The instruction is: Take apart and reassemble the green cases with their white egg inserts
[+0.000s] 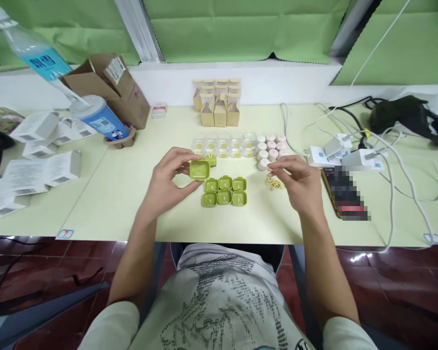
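Observation:
My left hand [171,180] grips a small green square case [199,170] between thumb and fingers, its hollow side turned toward me. Part of another green piece [210,159] shows just behind it. On the table below, several green trays [225,196] stand in two rows. My right hand [295,177] is pinched closed over a little pile of yellowish bits [275,183]; whatever its fingertips hold is too small to make out. Close beyond that hand sit several pink and white round pieces [272,154]. Clear cups with yellow marks [224,145] are lined up to their left.
Small kraft boxes [220,113] stand against the wall. At left are white boxes [31,172], a brown carton [127,92], a blue tub [100,116] and a tilted bottle [40,53]. A phone [341,194], power strip [324,156] and loose cables lie at right.

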### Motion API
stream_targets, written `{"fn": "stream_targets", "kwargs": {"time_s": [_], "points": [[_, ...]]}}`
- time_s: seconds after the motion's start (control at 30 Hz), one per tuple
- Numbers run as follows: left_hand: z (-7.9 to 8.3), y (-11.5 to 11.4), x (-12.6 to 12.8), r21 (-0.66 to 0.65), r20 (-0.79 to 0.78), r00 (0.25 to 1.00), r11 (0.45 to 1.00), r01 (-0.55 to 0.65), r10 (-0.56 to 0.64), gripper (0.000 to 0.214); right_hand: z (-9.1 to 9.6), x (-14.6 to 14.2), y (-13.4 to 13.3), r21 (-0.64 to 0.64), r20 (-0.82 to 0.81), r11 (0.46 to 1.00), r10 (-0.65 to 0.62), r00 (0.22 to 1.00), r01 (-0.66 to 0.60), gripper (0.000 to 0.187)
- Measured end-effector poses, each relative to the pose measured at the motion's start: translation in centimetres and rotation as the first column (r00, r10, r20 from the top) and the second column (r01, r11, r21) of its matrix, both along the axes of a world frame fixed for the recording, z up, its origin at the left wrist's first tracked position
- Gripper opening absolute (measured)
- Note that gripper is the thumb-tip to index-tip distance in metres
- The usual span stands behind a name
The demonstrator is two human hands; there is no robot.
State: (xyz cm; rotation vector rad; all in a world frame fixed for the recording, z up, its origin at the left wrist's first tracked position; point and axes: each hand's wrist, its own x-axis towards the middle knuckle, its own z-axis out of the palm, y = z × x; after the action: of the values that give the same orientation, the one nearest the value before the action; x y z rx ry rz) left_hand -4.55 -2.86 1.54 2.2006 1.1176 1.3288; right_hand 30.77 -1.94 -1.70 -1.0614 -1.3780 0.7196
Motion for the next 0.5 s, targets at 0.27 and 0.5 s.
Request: {"fn": "stream_targets", "kwargs": {"time_s": [0.27,0.5], "points": [[-3.1,-0.2,5.3,0.083,-0.037,0.988,0.984,0.154,-0.152,0.052,0.9,-5.6,-3.2,0.291,0.205,0.942,0.112,0.972,-0.169,0.027],[-3.2,-0.2,5.2,0.107,-0.087,0.986,0.982,0.154,-0.145,0.051,-0.4,-6.6,-2.7,0.623,0.546,0.745,-0.196,0.815,-0.238,0.032]]}}
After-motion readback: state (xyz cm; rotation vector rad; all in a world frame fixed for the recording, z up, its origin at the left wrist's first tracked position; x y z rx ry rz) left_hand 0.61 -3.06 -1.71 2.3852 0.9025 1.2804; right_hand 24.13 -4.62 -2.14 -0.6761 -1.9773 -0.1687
